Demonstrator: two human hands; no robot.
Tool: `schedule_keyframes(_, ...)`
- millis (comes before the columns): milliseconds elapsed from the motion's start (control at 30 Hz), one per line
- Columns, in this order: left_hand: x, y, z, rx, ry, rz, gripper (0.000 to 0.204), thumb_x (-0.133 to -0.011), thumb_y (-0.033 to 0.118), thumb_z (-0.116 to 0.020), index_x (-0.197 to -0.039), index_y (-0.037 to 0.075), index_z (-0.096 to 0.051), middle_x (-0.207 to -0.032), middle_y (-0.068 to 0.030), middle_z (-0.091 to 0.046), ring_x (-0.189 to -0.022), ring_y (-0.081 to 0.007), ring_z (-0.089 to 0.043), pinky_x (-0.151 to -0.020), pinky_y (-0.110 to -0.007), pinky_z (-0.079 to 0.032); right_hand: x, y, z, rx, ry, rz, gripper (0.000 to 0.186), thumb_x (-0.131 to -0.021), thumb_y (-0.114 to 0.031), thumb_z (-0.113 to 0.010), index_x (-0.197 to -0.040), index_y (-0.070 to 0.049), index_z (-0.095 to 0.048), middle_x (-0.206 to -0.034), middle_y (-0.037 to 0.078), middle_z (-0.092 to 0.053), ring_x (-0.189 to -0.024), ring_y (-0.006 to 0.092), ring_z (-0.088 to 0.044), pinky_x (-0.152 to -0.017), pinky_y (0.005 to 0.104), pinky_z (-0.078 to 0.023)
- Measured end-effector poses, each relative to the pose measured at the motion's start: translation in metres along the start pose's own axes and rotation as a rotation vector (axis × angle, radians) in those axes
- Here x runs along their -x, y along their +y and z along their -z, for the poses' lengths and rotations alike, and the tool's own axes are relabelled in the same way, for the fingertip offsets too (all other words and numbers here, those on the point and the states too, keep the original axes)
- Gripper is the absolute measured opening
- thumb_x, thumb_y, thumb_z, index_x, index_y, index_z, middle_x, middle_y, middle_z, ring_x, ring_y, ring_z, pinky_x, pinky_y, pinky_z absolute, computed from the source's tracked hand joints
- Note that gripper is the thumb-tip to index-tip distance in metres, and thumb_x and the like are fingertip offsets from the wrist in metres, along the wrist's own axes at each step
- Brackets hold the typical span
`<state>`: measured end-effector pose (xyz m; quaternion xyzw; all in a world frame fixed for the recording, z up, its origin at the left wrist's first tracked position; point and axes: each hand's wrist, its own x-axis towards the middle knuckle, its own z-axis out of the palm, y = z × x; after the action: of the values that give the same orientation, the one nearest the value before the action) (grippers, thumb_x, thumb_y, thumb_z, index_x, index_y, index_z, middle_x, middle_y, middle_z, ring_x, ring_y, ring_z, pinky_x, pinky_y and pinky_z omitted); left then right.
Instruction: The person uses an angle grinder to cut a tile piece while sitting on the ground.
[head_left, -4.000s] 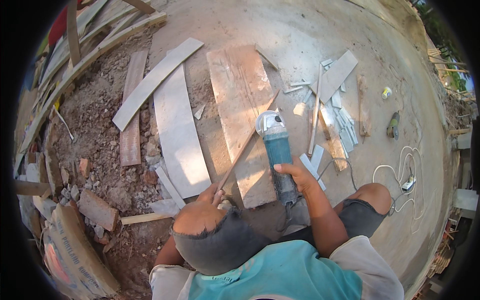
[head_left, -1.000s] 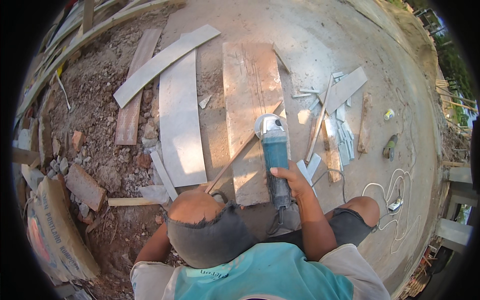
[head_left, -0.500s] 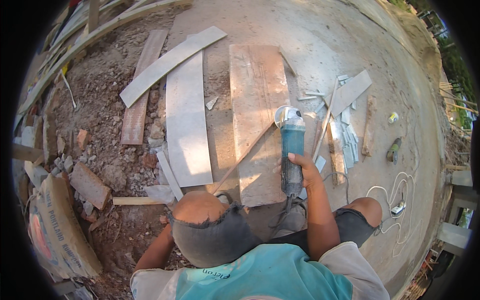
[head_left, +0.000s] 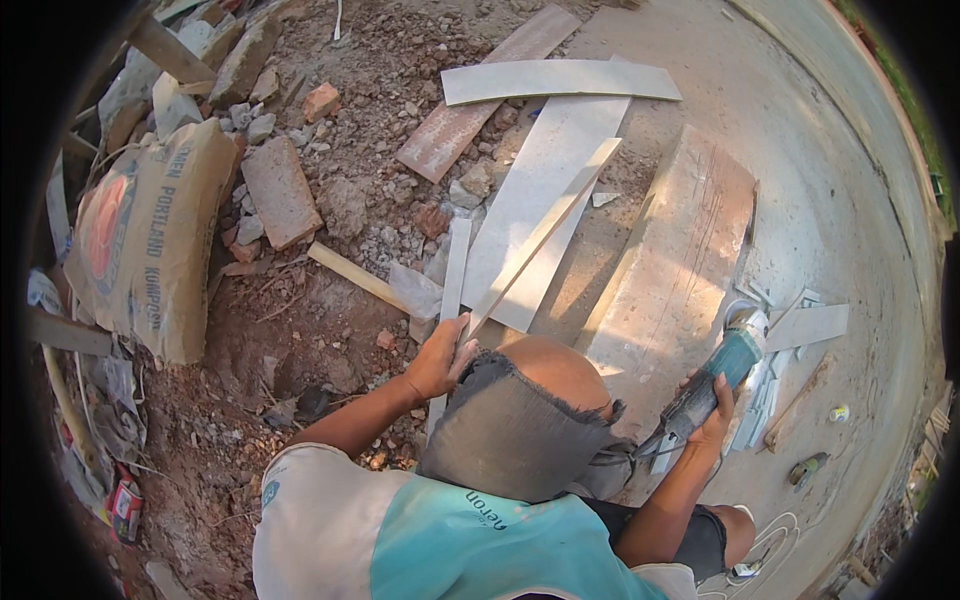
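Note:
My left hand [head_left: 440, 360] is closed around the near end of a narrow, flat tan strip [head_left: 550, 235], whose material I cannot make out. The strip slants up and away over a pale grey plank-shaped tile [head_left: 545, 165]. In my right hand [head_left: 712, 410] is a teal and black angle grinder [head_left: 738, 358], gripped by its body. Its disc end points away, near the right edge of a dusty reddish slab [head_left: 690, 240] with scored lines. The strip is apart from the grinder. My bent knee is between my hands.
Another pale plank [head_left: 560, 80] crosses the tile at the far end. Cut grey strips [head_left: 762, 400] lie right of the slab. A second grinder [head_left: 808, 468] and a white cable [head_left: 785, 535] are on the concrete. Rubble, a brick [head_left: 282, 190] and a cement bag [head_left: 160, 250] lie left.
The view has swung left. My left hand, hidden before behind my knee, now shows with the strip. The strip has moved away from the grinder and slab, leftward over the pale tile.

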<state>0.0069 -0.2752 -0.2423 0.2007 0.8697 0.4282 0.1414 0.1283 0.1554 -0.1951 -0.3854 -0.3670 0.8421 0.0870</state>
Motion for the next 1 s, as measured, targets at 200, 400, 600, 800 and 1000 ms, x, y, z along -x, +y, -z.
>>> schedule_keyframes(200,-0.073,-0.008,-0.044,-0.170,0.333,0.035,0.044,-0.092,0.015,-0.061,-0.127,-0.005,-0.042,-0.109,-0.0309,-0.053,-0.100,-0.0480,-0.055,-0.088,-0.049,-0.046,0.006,-0.001,-0.011,0.075,-0.081,0.014,0.043,-0.088,-0.032,-0.064,-0.104,0.007,-0.060,-0.089,0.019,-0.066,-0.075,0.0284,-0.067,-0.068,0.0389,-0.058)
schedule_keyframes(400,-0.110,-0.012,-0.066,-0.219,0.398,0.099,0.047,-0.087,0.015,-0.066,-0.124,-0.003,-0.045,-0.108,-0.0276,-0.054,-0.097,-0.0455,-0.057,-0.085,-0.050,-0.047,0.014,0.001,-0.016,0.143,-0.077,0.062,0.042,-0.086,-0.031,-0.066,-0.104,0.007,-0.060,-0.087,0.019,-0.066,-0.074,0.0282,-0.067,-0.069,0.0395,-0.058)
schedule_keyframes(600,-0.122,-0.015,-0.057,-0.502,0.315,0.103,0.055,-0.073,0.015,-0.077,-0.118,-0.001,-0.048,-0.103,-0.0220,-0.055,-0.089,-0.0402,-0.059,-0.075,-0.049,-0.048,0.014,0.008,-0.020,0.192,0.004,-0.013,0.043,-0.085,-0.034,-0.066,-0.101,0.006,-0.062,-0.085,0.018,-0.068,-0.070,0.0283,-0.069,-0.065,0.0397,-0.059)
schedule_keyframes(800,-0.202,0.095,-0.015,-0.002,-0.138,0.129,0.049,-0.082,0.033,-0.076,-0.103,-0.008,-0.059,-0.088,-0.0182,-0.061,-0.083,-0.0259,-0.063,-0.072,-0.035,-0.051,0.023,0.002,-0.037,0.265,-0.034,0.060,0.038,-0.078,-0.022,-0.073,-0.104,0.002,-0.060,-0.088,0.012,-0.065,-0.073,0.0202,-0.065,-0.065,0.0336,-0.053)
schedule_keyframes(1000,-0.238,0.268,-0.044,-0.133,-0.816,0.180,0.062,-0.083,0.049,-0.073,-0.096,-0.010,-0.062,-0.085,-0.0160,-0.062,-0.076,-0.0206,-0.064,-0.063,-0.031,-0.054,0.024,-0.013,-0.060,0.490,0.012,0.186,0.048,-0.071,-0.024,-0.080,-0.106,0.002,-0.062,-0.092,0.008,-0.064,-0.082,0.0184,-0.063,-0.074,0.0320,-0.049)
